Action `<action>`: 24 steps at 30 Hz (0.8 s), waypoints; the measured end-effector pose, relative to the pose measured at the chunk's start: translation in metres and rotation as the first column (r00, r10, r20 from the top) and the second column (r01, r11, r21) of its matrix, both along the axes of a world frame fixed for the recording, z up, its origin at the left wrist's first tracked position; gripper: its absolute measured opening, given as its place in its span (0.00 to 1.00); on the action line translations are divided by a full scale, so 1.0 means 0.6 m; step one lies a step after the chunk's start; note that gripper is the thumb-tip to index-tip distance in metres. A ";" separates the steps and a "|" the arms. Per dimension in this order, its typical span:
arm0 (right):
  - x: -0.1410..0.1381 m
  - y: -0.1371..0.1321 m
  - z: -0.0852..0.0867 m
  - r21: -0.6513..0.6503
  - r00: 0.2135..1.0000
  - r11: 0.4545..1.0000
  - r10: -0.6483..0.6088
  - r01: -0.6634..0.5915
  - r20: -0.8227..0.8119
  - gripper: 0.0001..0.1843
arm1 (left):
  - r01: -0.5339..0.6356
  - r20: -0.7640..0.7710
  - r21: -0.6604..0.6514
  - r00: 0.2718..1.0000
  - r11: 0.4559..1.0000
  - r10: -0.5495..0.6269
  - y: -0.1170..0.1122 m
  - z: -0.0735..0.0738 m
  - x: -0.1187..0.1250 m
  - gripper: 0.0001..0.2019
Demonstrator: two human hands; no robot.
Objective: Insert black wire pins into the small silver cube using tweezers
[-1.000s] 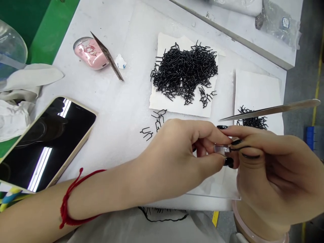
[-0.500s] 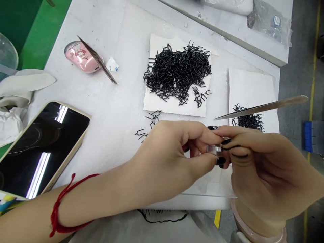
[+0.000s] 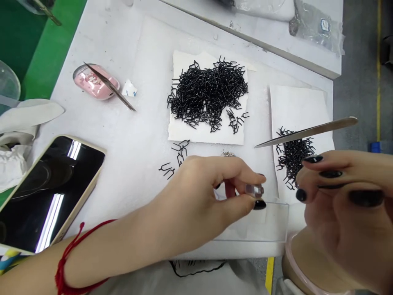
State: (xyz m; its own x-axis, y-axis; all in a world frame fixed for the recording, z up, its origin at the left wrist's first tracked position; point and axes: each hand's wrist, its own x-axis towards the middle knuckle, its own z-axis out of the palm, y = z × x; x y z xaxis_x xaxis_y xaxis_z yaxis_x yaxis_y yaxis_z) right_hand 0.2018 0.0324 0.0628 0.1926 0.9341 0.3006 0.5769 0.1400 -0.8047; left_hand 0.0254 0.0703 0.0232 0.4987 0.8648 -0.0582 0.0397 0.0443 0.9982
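My left hand [image 3: 202,196], with a red string at the wrist, pinches a small clear plastic piece [image 3: 254,190] between thumb and fingers. Below it lies a clear plastic sheet [image 3: 264,223]. My right hand [image 3: 344,192] is apart from it at the right, fingers spread, nothing visible in them. Its fingertips are next to a small heap of black bent wire staples [image 3: 293,157] on a white paper sheet [image 3: 302,102]. Steel tweezers [image 3: 307,132] cross above that heap, and I cannot tell whether my right hand holds them.
A larger heap of black staples [image 3: 207,92] sits on torn white paper [image 3: 202,133]. Loose staples [image 3: 179,153] lie nearby. Further left are a phone [image 3: 50,188], a pink case [image 3: 92,82] under dark tweezers [image 3: 109,84], and white cloth [image 3: 24,123].
My right hand has moved right, away from the left, and its fingers have parted. The clear piece stays in my left hand. The whole view has shifted slightly.
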 end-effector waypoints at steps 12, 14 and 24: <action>0.031 0.022 -0.019 -0.328 0.924 0.915 0.104 -0.233 -0.368 0.07 | 0.445 -0.369 0.328 0.872 0.834 -0.320 -0.007 -0.006 -0.010 0.12; 0.029 0.027 -0.018 -0.351 0.908 0.897 0.115 -0.269 -0.403 0.09 | 0.469 -0.385 0.287 0.855 0.835 -0.348 -0.003 -0.001 -0.015 0.13; 0.020 0.028 -0.022 -0.251 0.881 0.888 0.272 -0.385 -0.388 0.12 | 0.189 -0.022 0.060 0.982 0.980 -0.188 0.025 0.007 -0.016 0.10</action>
State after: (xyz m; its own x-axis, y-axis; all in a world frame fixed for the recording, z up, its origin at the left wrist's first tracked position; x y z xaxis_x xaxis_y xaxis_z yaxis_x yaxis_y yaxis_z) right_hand 0.2136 0.0489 0.0496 -0.1066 0.9934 -0.0430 0.2314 -0.0172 -0.9727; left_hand 0.0157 0.0851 0.0275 0.6528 0.7574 -0.0172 0.0575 -0.0268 0.9980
